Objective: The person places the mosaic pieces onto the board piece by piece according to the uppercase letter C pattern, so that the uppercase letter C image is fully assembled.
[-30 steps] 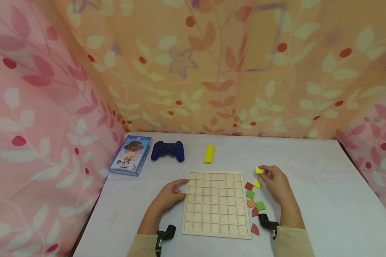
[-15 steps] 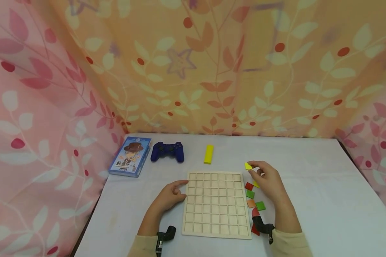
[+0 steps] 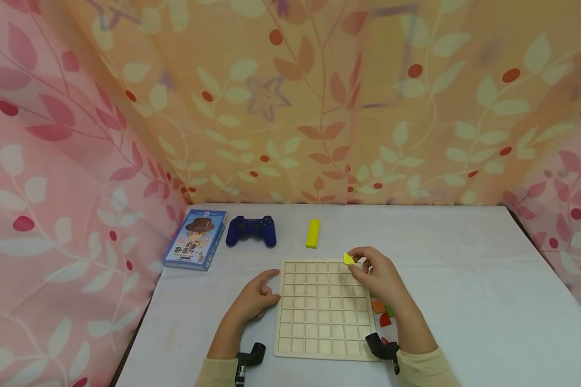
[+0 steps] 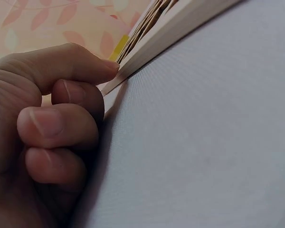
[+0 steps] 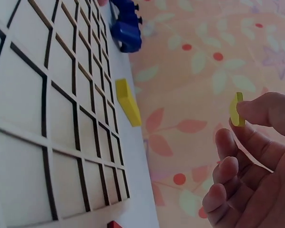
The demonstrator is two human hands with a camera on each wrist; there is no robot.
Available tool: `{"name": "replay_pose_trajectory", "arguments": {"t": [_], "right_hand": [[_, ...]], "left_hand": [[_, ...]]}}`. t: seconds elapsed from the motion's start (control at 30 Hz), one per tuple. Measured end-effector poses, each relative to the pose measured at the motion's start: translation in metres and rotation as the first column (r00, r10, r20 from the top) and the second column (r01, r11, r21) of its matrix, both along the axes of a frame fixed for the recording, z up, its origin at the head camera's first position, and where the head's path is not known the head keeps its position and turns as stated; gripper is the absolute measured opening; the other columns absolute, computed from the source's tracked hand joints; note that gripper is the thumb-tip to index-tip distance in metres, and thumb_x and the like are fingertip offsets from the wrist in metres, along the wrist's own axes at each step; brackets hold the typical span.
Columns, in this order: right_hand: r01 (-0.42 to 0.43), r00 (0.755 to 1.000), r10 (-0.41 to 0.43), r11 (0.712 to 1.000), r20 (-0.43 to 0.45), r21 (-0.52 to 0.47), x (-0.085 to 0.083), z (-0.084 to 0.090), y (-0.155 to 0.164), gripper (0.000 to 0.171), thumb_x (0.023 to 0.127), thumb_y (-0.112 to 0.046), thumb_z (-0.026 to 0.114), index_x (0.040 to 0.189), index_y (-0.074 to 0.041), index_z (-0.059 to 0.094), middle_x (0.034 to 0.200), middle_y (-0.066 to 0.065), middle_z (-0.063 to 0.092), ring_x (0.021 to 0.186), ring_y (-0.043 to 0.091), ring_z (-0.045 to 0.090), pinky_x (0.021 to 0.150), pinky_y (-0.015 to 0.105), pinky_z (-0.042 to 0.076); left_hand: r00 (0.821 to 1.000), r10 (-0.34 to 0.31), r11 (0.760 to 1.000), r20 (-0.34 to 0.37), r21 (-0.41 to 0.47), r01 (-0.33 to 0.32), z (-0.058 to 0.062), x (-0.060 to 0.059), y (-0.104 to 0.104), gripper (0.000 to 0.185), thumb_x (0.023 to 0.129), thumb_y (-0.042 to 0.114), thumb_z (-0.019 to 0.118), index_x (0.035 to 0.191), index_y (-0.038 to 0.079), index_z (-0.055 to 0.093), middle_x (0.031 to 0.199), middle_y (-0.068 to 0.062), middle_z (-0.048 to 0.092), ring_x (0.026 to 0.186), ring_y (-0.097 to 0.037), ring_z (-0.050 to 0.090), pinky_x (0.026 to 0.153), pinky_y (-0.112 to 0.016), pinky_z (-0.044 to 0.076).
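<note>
My right hand (image 3: 378,273) pinches a small yellow tile (image 3: 348,259) between thumb and fingertips, above the top right corner of a light wooden grid board (image 3: 325,304). In the right wrist view the tile (image 5: 237,110) is seen nearly edge-on, and the other fingers are loosely bent. At the board's left edge my left hand (image 3: 253,294) rests with index finger and thumb touching the frame. Its remaining fingers are curled under, as the left wrist view shows the hand (image 4: 57,118) beside the board's side (image 4: 175,35).
Right of the board lie an orange tile (image 3: 378,306), a red quarter-circle tile (image 3: 385,320) and a green tile (image 3: 389,311), partly hidden by the right arm. Behind the board are a yellow block (image 3: 312,234), a blue game controller (image 3: 251,231) and a blue box (image 3: 195,239).
My right hand has carried the yellow tile leftward from beyond the board's right side to over its top right corner. It now hides some loose tiles. My left hand stays at the edge.
</note>
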State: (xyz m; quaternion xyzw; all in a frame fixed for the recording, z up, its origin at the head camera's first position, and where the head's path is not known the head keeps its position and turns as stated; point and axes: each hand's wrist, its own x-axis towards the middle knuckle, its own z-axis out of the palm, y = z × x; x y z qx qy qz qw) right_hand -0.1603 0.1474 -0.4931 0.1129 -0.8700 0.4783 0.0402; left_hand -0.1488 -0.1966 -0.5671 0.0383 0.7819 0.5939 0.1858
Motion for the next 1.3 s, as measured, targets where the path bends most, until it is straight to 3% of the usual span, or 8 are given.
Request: {"name": "replay_pose_trajectory", "arguments": {"t": [0.2, 0.43, 0.6, 0.7, 0.8, 0.9, 1.03, 1.3], "right_hand": [[-0.024, 0.997, 0.024, 1.0, 0.075, 0.003, 0.002, -0.006, -0.012, 0.023, 0.093, -0.01, 0.075, 0.115, -0.007, 0.071, 0.097, 0.003, 0.061, 0.068, 0.015, 0.051, 0.053, 0.027, 0.043], [0.03, 0.976, -0.046, 0.996, 0.212, 0.079, 0.005, -0.02, -0.024, 0.014, 0.097, -0.016, 0.067, 0.106, -0.008, 0.073, 0.086, -0.002, 0.059, 0.072, 0.015, 0.055, 0.064, 0.031, 0.045], [-0.103, 0.986, 0.074, 0.975, 0.148, 0.196, 0.003, -0.029, -0.031, 0.023, 0.092, -0.011, 0.074, 0.115, -0.008, 0.075, 0.09, -0.002, 0.06, 0.076, 0.013, 0.053, 0.069, 0.033, 0.047], [-0.212, 0.977, 0.194, 0.937, 0.093, 0.278, 0.005, -0.032, -0.042, 0.034, 0.09, -0.012, 0.077, 0.123, -0.012, 0.074, 0.099, -0.001, 0.06, 0.077, 0.011, 0.052, 0.069, 0.032, 0.048], [-0.265, 0.963, 0.263, 0.897, 0.055, 0.353, 0.01, -0.037, -0.056, 0.037, 0.089, -0.016, 0.079, 0.126, -0.015, 0.075, 0.1, -0.003, 0.058, 0.077, 0.01, 0.051, 0.066, 0.029, 0.046], [-0.243, 0.964, 0.267, 0.876, 0.002, 0.418, 0.014, -0.044, -0.066, 0.032, 0.088, -0.02, 0.081, 0.12, -0.017, 0.078, 0.095, -0.005, 0.057, 0.074, 0.009, 0.05, 0.062, 0.027, 0.044], [-0.177, 0.975, 0.219, 0.88, -0.047, 0.44, 0.015, -0.052, -0.072, 0.024, 0.086, -0.021, 0.084, 0.109, -0.018, 0.081, 0.088, -0.008, 0.055, 0.071, 0.008, 0.049, 0.06, 0.026, 0.043], [-0.174, 0.984, 0.18, 0.907, 0.021, 0.384, 0.009, -0.052, -0.068, 0.021, 0.084, -0.022, 0.085, 0.103, -0.017, 0.079, 0.086, -0.011, 0.056, 0.074, 0.006, 0.051, 0.065, 0.028, 0.047]], "left_hand": [[1.0, -0.009, 1.0, 0.022, -0.016, 0.009, 0.001, 0.001, 0.0, 0.067, 0.092, 0.009, 0.072, 0.153, 0.007, 0.045, 0.055, -0.001, 0.053, 0.03, -0.009, 0.038, 0.031, -0.025, 0.032], [0.999, -0.02, 1.0, 0.04, -0.016, 0.021, 0.0, 0.004, 0.0, 0.068, 0.094, 0.01, 0.07, 0.156, 0.007, 0.043, 0.052, -0.002, 0.053, 0.029, -0.01, 0.042, 0.031, -0.025, 0.035], [0.999, -0.015, 1.0, 0.035, -0.019, 0.016, 0.001, 0.005, 0.001, 0.067, 0.095, 0.01, 0.07, 0.156, 0.008, 0.044, 0.051, -0.002, 0.053, 0.029, -0.011, 0.042, 0.031, -0.026, 0.035], [0.999, -0.017, 1.0, 0.032, -0.022, 0.018, 0.002, 0.004, 0.0, 0.067, 0.095, 0.01, 0.07, 0.156, 0.009, 0.044, 0.051, -0.003, 0.053, 0.029, -0.011, 0.042, 0.031, -0.026, 0.035], [0.999, -0.016, 1.0, 0.029, -0.023, 0.016, 0.002, 0.003, 0.0, 0.067, 0.095, 0.011, 0.07, 0.156, 0.009, 0.044, 0.05, -0.002, 0.053, 0.029, -0.011, 0.042, 0.031, -0.026, 0.034], [0.999, -0.01, 1.0, 0.037, -0.017, 0.011, 0.003, 0.003, 0.001, 0.066, 0.095, 0.012, 0.07, 0.156, 0.01, 0.044, 0.051, -0.002, 0.052, 0.029, -0.012, 0.042, 0.032, -0.026, 0.034], [0.999, -0.008, 1.0, 0.048, -0.013, 0.009, 0.003, 0.002, 0.002, 0.067, 0.095, 0.012, 0.071, 0.156, 0.01, 0.045, 0.051, -0.002, 0.052, 0.03, -0.012, 0.043, 0.032, -0.026, 0.034], [0.999, -0.006, 1.0, 0.041, -0.02, 0.007, 0.003, 0.001, 0.004, 0.066, 0.095, 0.012, 0.07, 0.155, 0.009, 0.045, 0.052, -0.003, 0.052, 0.029, -0.012, 0.043, 0.032, -0.026, 0.034]]}}
